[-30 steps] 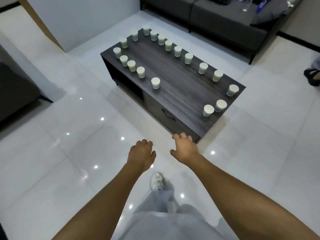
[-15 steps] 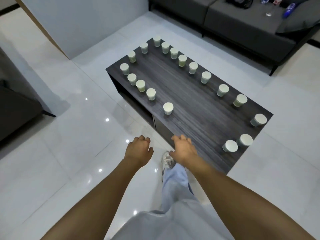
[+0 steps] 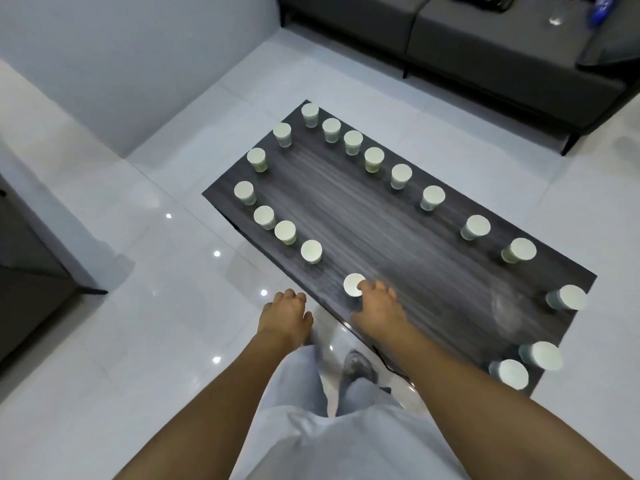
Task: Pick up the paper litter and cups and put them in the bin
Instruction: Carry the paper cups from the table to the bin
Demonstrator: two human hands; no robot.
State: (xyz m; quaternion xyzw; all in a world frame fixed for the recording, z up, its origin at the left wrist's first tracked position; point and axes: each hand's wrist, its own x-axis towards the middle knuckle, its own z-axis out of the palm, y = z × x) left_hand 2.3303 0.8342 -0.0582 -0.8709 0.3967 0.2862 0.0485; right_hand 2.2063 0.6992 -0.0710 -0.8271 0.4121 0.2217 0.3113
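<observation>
The left hand [image 3: 285,311] hangs over the floor just left of the bench [image 3: 363,216]; its fingers curl loosely and hold nothing. The right hand [image 3: 379,308] reaches over the near bench edge. Its fingers [image 3: 381,287] touch the right side of the nearest cup [image 3: 352,284], but motion blur hides whether they have closed round it; the grip cannot be told.

The other cups [image 3: 311,251] stand upside down, flat bases up, in a row running left and away from the fingers, a second row along the far edge, and a cluster well to the right. No bin and no loose paper litter are in view.

Handling, as a judgement: the cups appear to be thin paper, very light, easily crushed and easily knocked over. Grip each across the side wall near the stiffer base with light pressure. Same-size cups probably nest, allowing several per carry.
</observation>
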